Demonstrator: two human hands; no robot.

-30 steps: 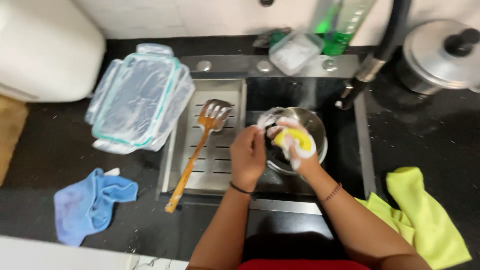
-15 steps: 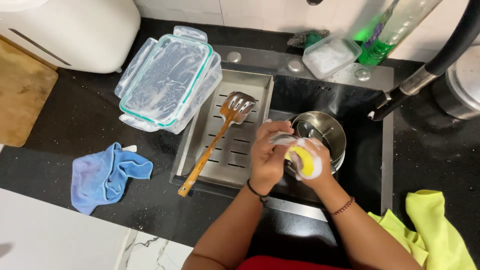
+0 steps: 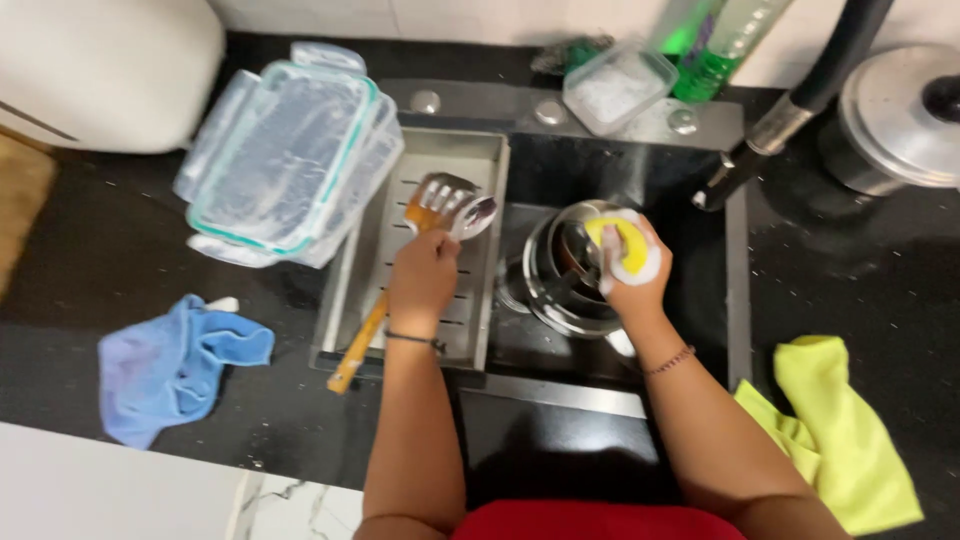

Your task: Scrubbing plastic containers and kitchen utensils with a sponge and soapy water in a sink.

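Seen from above, a person works at a kitchen sink set in a black bench (image 3: 120,250). At far left, part of a white appliance (image 3: 100,70) stands at the back of the bench, and a crumpled blue cloth (image 3: 170,365) lies near its front edge. Just right of the appliance, a stack of clear plastic containers with teal-rimmed lids (image 3: 290,150) rests tilted, partly over the edge of a metal drain tray (image 3: 480,160) fitted in the sink. A slotted spatula with a wooden handle (image 3: 395,275) lies on that tray, its handle end reaching over the tray's near rim. The left hand (image 3: 425,280) is over the tray, fingers closed around a steel spoon (image 3: 475,215) whose bowl sticks out above the knuckles, just beside the spatula's blade. To its right, in the dark sink basin, sits a steel pot (image 3: 560,275). The right hand (image 3: 630,265) is at the pot's rim, gripping a soapy yellow sponge (image 3: 628,245). Behind the sink stand a small clear tub (image 3: 615,85) and a green bottle (image 3: 715,45); a black faucet (image 3: 800,95) slants in from the upper right. At far right, a steel pan with a lid (image 3: 900,115) stands on the bench, and a yellow-green cloth (image 3: 840,435) lies near the front.
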